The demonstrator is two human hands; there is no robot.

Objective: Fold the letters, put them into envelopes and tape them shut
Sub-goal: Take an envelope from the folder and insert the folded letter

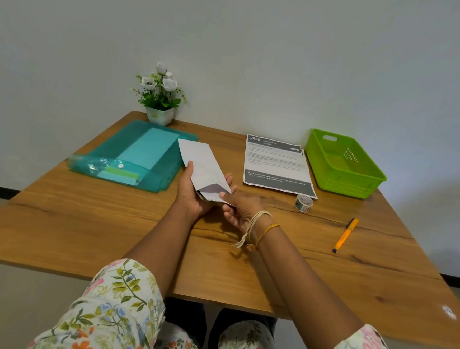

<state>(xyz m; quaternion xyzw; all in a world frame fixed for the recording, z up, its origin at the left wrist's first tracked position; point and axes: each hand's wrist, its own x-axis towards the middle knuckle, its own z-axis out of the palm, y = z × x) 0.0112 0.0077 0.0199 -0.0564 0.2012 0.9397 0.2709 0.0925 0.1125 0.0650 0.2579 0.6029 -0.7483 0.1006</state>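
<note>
My left hand (191,196) grips a white envelope (201,158) from below, thumb on its left edge, above the middle of the wooden table (82,217). The envelope's open end points toward me, and a folded letter (212,191) shows dark inside it. My right hand (238,206) pinches the flap and the letter at that open end. A printed letter sheet (276,164) lies flat to the right. A roll of patterned tape (303,203) stands just in front of that sheet.
A teal plastic folder (139,156) holding teal envelopes lies at the back left. A green basket (342,164) sits at the back right. An orange pen (345,235) lies on the right. A potted white flower (160,97) stands against the wall.
</note>
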